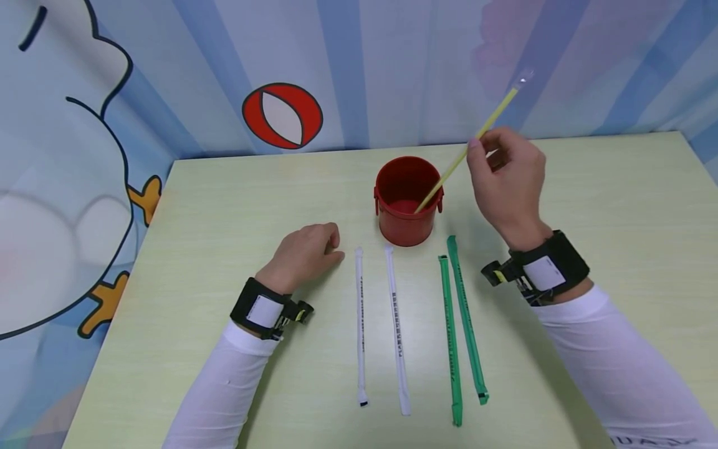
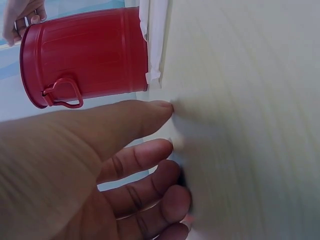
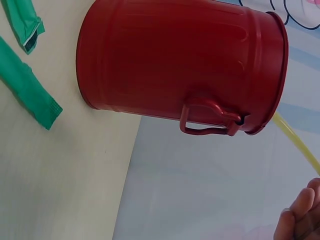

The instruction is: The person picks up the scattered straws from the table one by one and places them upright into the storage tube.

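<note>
- The long yellow plastic-looking stick (image 1: 451, 169) slants with its lower end inside the red round bucket with small side handles (image 1: 406, 232); its upper end, well above the rim, carries something clear, too small to make out.
- The right hand (image 1: 509, 181) pinches this stick between thumb and fingers, so its placing looks nearly done, with only the release apparently left.
- The left hand (image 1: 303, 254) rests on the pale wood-grain table (image 1: 314, 393), fingers loosely curled and holding nothing.
- Four slim paper-like sleeves lie outside the bucket and seem not yet dealt with: a left white one (image 1: 361, 327), a right white one (image 1: 397, 330), a left green one (image 1: 450, 342) and a right green one (image 1: 468, 320).
- The white sleeves' far ends lie close to the bucket's base; whether they touch it cannot be told.
- Behind hangs a blue striped backdrop (image 1: 387, 75); nothing visible blocks the bucket's mouth.
</note>
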{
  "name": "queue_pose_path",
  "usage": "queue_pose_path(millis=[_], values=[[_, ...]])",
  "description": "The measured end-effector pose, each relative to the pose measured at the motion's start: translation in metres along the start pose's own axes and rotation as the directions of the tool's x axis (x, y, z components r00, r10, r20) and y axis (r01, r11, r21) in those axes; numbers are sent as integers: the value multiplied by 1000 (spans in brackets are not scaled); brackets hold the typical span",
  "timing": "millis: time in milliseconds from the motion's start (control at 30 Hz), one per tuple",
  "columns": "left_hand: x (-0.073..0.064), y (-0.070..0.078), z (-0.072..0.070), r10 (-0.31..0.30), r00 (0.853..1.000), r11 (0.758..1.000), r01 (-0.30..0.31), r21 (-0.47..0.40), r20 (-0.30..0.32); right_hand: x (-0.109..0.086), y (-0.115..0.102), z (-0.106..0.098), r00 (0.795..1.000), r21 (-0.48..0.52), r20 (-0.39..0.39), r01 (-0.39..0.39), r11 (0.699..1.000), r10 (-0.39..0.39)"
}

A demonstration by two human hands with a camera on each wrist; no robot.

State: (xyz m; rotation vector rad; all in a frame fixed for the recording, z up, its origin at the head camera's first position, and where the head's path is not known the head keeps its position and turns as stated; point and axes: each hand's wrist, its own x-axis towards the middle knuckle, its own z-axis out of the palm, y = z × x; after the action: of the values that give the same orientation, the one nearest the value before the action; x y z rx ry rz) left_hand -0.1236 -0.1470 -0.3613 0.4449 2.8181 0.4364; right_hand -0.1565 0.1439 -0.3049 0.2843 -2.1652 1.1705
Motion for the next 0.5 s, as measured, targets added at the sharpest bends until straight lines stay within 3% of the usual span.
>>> queue_pose_path(millis=[500], values=[[1, -1, 1, 3, 1000, 1000, -3, 5, -2, -2, 5, 0, 996, -44, 80, -37, 998, 40]])
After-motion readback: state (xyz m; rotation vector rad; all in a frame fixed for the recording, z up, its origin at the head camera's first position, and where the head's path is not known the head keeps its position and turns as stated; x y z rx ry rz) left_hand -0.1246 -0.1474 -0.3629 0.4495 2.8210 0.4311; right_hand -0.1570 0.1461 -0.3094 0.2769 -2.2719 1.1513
